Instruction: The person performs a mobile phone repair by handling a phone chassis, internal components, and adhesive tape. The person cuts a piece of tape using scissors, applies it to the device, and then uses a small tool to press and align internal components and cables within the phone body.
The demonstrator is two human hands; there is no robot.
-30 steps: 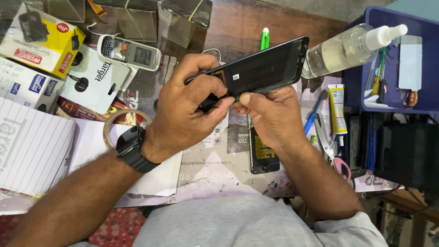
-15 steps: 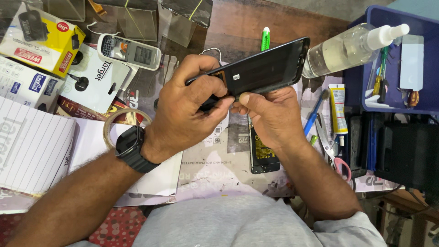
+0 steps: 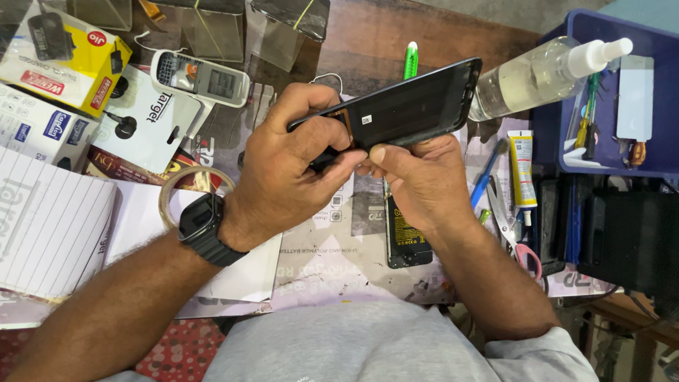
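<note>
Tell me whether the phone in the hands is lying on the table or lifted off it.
Lifted: both the left hand and right hand hold the black phone tilted above the paper-covered table.

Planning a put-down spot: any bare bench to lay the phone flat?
Both hands, left hand and right hand, hold the phone. Barest: dark wood above it, between clear boxes and blue tray. Crowded: cartons left, tools right.

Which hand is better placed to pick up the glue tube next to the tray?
Probably the right hand: the glue tube lies just to its outer side, while the left hand grips the far end of the phone.
</note>
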